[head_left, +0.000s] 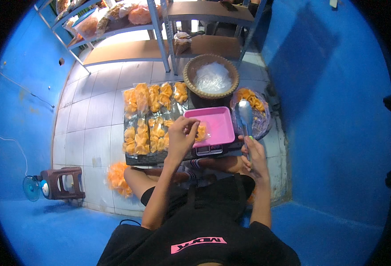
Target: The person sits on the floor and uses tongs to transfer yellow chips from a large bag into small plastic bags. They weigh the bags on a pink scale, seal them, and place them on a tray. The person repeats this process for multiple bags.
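Observation:
My right hand [257, 154] grips a pair of metal tongs [245, 114], their broad ends pointing away from me over a plastic-lined container [260, 123] of orange crackers [250, 99]. My left hand [182, 133] is over the left side of a pink plastic tray [217, 121], thumb and fingertips brought together. Just beside those fingertips, a small clear bag of crackers [200, 132] lies in the tray; whether the fingers pinch its film cannot be made out. Beneath the tray sits a digital scale [208, 150].
Filled clear bags [141, 99] lie in two rows on a low dark table [142, 161]. A woven basket [189, 83] holds clear plastic bags [212, 78]. Orange packets [119, 179] lie on the floor at left, near a brown stool [64, 183] and small fan [31, 188]. Metal shelves [125, 51] stand beyond.

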`<state>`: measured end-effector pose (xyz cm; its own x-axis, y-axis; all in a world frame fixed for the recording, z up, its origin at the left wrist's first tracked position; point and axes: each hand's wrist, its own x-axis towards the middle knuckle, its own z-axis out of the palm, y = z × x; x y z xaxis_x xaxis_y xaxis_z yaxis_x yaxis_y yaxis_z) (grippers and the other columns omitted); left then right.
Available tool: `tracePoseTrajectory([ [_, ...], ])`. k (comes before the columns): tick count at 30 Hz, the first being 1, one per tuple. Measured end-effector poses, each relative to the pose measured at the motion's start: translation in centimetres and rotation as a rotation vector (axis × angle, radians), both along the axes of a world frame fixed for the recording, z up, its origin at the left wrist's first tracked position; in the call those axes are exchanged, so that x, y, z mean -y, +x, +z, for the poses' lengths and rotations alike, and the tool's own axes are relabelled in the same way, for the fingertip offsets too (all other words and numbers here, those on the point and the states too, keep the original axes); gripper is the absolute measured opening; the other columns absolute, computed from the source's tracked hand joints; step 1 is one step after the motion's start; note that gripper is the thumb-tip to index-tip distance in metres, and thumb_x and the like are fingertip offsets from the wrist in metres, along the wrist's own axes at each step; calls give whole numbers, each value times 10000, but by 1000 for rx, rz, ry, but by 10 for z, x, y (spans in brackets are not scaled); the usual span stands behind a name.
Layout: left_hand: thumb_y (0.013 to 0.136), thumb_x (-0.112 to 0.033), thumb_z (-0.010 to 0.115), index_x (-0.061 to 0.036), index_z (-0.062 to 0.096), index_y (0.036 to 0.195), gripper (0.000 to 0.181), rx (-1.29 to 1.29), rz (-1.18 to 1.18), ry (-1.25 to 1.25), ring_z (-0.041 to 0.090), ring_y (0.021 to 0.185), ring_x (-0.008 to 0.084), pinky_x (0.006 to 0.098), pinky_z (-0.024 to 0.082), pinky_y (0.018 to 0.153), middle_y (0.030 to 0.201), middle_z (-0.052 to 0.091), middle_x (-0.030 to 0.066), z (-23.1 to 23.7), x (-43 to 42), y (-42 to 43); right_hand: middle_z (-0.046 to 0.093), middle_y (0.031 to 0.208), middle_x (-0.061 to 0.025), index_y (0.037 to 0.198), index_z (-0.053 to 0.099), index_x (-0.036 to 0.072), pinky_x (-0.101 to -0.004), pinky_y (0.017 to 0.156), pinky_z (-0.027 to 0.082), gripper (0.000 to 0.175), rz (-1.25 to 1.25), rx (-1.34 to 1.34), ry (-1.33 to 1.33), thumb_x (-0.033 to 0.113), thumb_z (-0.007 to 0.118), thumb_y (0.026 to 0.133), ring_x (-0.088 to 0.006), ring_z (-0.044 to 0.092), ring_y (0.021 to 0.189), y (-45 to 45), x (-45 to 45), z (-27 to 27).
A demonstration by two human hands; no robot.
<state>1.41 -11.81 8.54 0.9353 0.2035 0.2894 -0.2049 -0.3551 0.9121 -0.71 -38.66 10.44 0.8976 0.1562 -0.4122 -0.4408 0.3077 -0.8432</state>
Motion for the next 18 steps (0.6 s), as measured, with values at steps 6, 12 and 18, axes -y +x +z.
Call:
tracePoseTrajectory([
  [6,917,-51,749,-14,777,1030,122,-53,-113,-14,615,717,118,262,467,613,858,664,86,12,28,-17,663,841,-44,1175,598,17,-301,602,523,452,-227,580,-580,172,848,833,-134,636,681,15,-75,-53],
  [12,875,-23,769,-20,774,986,111,-2,-178,72,647,728,157,285,513,636,832,664,101,10,29,-31,635,815,-95,1225,559,10,-351,659,540,534,-225,560,-779,76,815,761,-185,646,696,23,-90,-52],
  [18,828,6,746,-2,707,985,163,-84,-181,22,640,703,173,290,511,641,865,658,108,-4,20,-38,645,837,-87,1231,569,29,-353,689,543,528,-73,605,-713,77,802,759,-177,653,738,23,-84,-49],
])
